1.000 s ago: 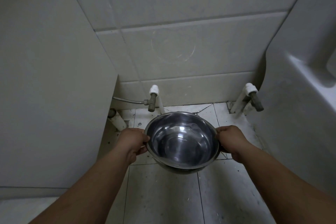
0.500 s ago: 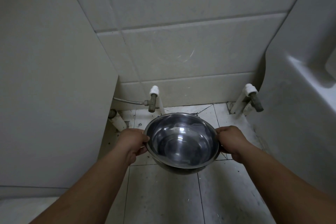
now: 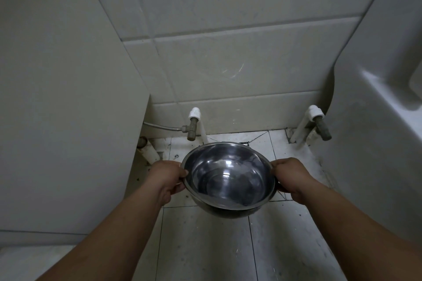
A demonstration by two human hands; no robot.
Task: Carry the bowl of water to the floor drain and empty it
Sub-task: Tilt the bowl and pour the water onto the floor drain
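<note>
- Head view, starting at the left: a pale panel (image 3: pixel 68 98) fills that side, and at its foot a braided hose runs to a left valve (image 3: pixel 193 126) on the tiled wall (image 3: pixel 228 64).
- The left hand (image 3: pixel 165 177) grips the left rim of the steel bowl (image 3: pixel 228 178), thumb over the edge, fingers curled beneath.
- The bowl hangs level between both hands above the floor tiles (image 3: pixel 205 246), with a shallow pool of water in its bottom.
- The floor drain probably sits just beyond the bowl's far rim, where a dark notch (image 3: pixel 244 143) shows; the bowl hides most of it, so I cannot be sure.
- If so, the pour calls for tipping the far rim forward and down, away from the wrists, both hands being equally near.
- The right hand (image 3: pixel 290 177) grips the right rim in the same way.
- Further right stand a second valve (image 3: pixel 320 126) and a white fixture (image 3: pixel 376 121).
</note>
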